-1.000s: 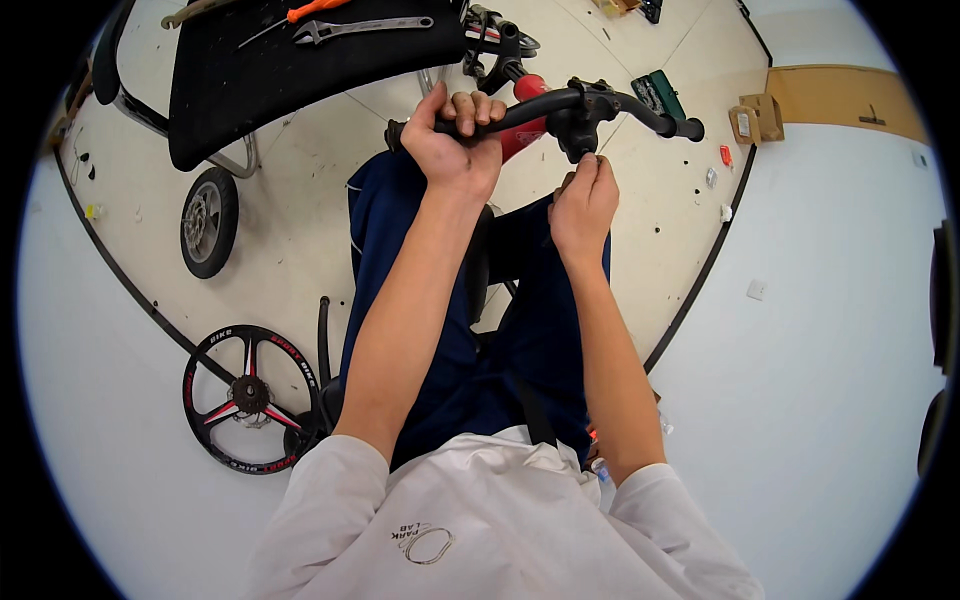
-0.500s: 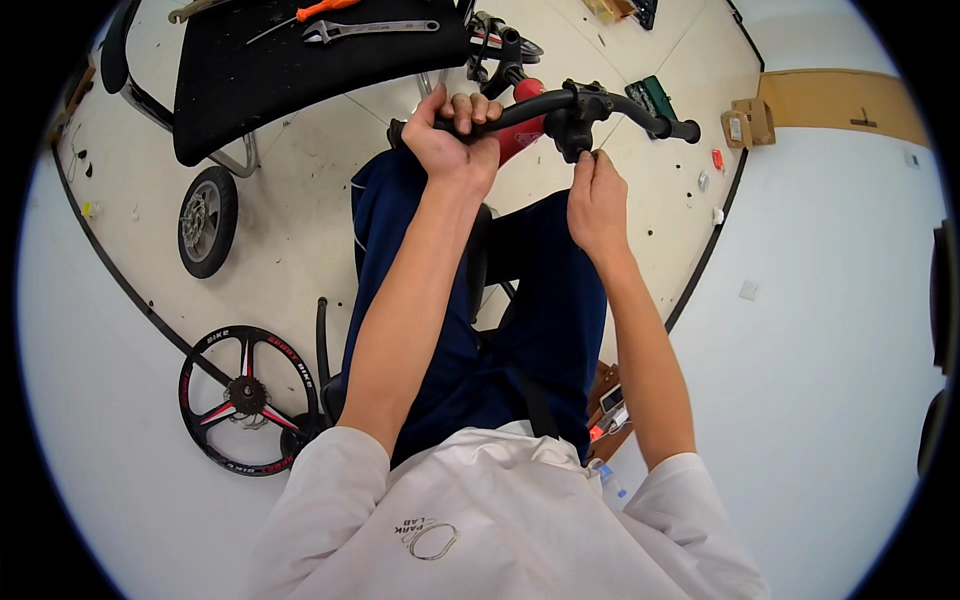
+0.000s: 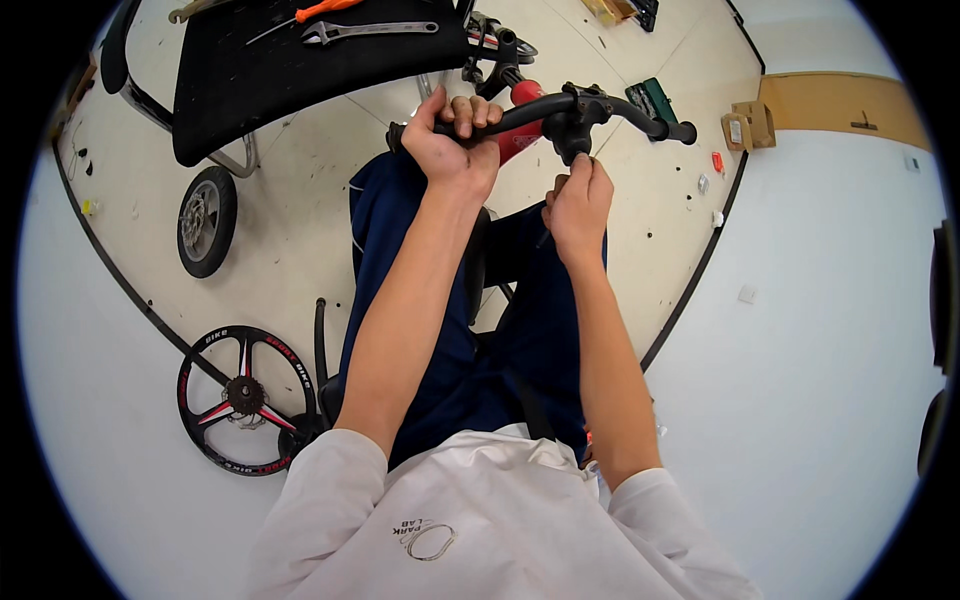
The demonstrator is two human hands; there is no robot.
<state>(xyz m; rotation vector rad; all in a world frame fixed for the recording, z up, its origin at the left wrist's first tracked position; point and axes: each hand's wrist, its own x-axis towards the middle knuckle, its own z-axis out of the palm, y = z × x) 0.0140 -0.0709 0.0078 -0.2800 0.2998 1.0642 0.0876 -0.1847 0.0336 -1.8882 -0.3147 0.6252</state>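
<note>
A black bicycle handlebar point(image 3: 548, 104) crosses in front of me, clamped to a dark stem point(image 3: 570, 135) beside a red frame tube point(image 3: 520, 140). My left hand point(image 3: 455, 145) is closed around the bar's left part, palm turned up. Just below the stem, my right hand point(image 3: 580, 210) has its fingers pinched together, with the fingertips at the stem's lower end. A thin dark rod point(image 3: 544, 239) juts out beneath its fingers; most of it is hidden, so its kind does not show.
On a black chair point(image 3: 270, 80) lie an adjustable wrench point(image 3: 370, 32) and an orange-handled screwdriver point(image 3: 328, 8). A small wheel point(image 3: 208, 222) and a larger spoked wheel point(image 3: 246, 400) stand at left. A green tool case point(image 3: 652, 104) and cardboard boxes point(image 3: 750, 125) sit at right.
My right hand has shifted slightly left and down and turned at the wrist, its forearm swinging inward. The thin dark rod now shows under it. My left hand keeps its grip.
</note>
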